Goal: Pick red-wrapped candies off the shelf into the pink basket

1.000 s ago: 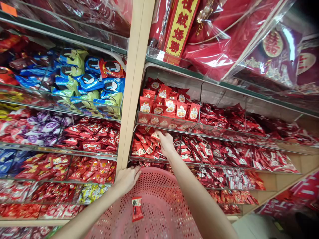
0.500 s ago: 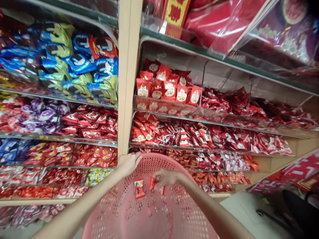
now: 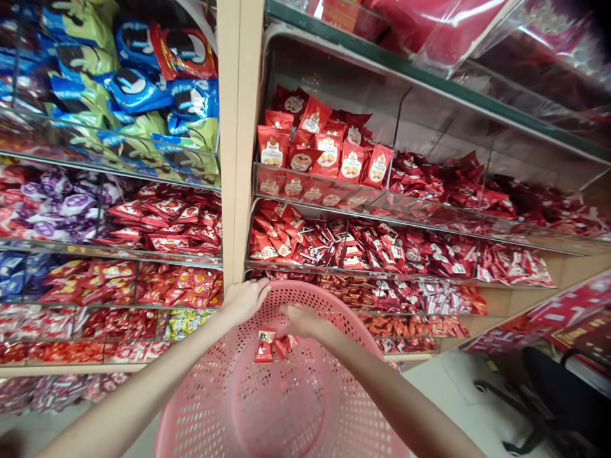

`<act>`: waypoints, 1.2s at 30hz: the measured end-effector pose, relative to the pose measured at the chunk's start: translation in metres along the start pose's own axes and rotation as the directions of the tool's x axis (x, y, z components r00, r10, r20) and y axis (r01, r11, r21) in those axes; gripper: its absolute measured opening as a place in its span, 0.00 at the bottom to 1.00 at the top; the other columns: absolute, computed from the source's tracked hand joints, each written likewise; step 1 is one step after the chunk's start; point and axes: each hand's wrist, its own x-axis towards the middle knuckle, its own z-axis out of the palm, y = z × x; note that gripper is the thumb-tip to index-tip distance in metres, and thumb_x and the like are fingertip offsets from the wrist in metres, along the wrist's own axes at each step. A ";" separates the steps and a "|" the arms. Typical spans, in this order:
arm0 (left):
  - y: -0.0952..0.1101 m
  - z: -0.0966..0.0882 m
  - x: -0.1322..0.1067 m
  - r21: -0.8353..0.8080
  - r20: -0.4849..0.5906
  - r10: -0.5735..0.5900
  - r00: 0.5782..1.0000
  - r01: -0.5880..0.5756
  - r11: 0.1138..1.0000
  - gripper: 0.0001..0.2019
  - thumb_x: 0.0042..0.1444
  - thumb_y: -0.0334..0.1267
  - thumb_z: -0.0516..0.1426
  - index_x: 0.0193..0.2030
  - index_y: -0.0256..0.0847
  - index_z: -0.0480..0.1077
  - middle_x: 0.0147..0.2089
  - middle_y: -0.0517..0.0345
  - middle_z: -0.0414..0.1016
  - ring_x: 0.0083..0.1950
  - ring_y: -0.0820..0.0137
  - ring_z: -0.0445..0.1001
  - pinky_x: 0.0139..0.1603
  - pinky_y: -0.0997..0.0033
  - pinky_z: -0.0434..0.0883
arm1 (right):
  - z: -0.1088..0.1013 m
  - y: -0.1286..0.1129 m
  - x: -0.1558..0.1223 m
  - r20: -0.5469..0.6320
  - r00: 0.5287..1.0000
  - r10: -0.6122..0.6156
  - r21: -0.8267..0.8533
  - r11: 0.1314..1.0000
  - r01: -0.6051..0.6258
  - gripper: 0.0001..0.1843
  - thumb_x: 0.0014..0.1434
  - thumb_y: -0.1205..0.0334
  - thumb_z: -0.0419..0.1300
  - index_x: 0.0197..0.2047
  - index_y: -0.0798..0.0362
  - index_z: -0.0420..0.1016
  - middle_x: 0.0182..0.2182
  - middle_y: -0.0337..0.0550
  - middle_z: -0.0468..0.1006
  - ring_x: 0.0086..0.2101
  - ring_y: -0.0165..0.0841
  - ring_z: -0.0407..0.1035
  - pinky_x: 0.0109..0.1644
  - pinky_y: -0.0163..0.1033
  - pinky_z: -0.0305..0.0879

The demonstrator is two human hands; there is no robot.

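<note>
My left hand (image 3: 247, 300) is closed over the far left rim of a pink perforated plastic basket (image 3: 353, 388). Inside the basket's far side, my right hand (image 3: 304, 320) is blurred, so its fingers do not show clearly. Just below it, a red snack packet (image 3: 265, 348) with a pale label and dark characters lies against the basket wall. Touching that packet is another red packet (image 3: 282, 346), close under my right fingers. I cannot make out whether the right hand holds anything.
Wooden shelving with a pale upright post (image 3: 237, 146) stands ahead. Clear-fronted bins hold red cookie packets (image 3: 327, 152), blue and green snack packs (image 3: 136, 89) and purple-and-white wrapped sweets (image 3: 71, 200). A black wheeled chair (image 3: 568, 388) is at the lower right.
The view has tipped downward and nearer the shelves. My right hand has shifted up and slightly left in the basket; the red packets now lie closer together. My left hand still grips the rim.
</note>
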 end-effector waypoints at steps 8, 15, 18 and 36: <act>0.000 0.002 0.000 -0.009 -0.014 0.001 1.000 -0.001 1.000 0.24 0.63 0.48 0.35 0.52 0.47 0.66 0.42 0.51 0.78 0.37 0.59 0.78 0.33 0.64 0.69 | 0.037 -0.003 -0.024 0.063 0.944 0.325 -0.040 0.946 -0.323 0.25 0.51 0.45 0.56 0.45 0.55 0.70 0.39 0.55 0.78 0.41 0.47 0.72 0.38 0.44 0.66; 0.000 0.004 0.001 -0.009 -0.030 0.008 1.000 -0.008 1.000 0.24 0.63 0.47 0.35 0.51 0.46 0.67 0.41 0.50 0.79 0.36 0.58 0.78 0.30 0.65 0.68 | 0.048 0.002 -0.020 -0.056 0.963 0.262 0.039 0.965 -0.260 0.29 0.45 0.61 0.63 0.51 0.53 0.62 0.41 0.49 0.76 0.41 0.41 0.71 0.37 0.38 0.60; 0.000 0.004 0.001 -0.009 -0.030 0.008 1.000 -0.008 1.000 0.23 0.63 0.47 0.35 0.51 0.47 0.66 0.41 0.52 0.79 0.37 0.59 0.78 0.31 0.65 0.68 | 0.054 0.011 -0.019 -0.057 0.954 0.296 0.238 0.932 -0.275 0.21 0.47 0.60 0.61 0.45 0.53 0.64 0.33 0.41 0.76 0.36 0.36 0.71 0.33 0.35 0.57; 0.003 0.001 0.004 -0.023 0.059 -0.039 0.998 0.040 0.999 0.24 0.63 0.50 0.35 0.52 0.47 0.66 0.40 0.49 0.79 0.38 0.57 0.77 0.35 0.61 0.69 | 0.089 -0.021 -0.038 -0.203 0.916 -0.347 -0.148 0.935 0.321 0.36 0.61 0.43 0.45 0.67 0.47 0.38 0.66 0.46 0.40 0.64 0.41 0.35 0.65 0.59 0.34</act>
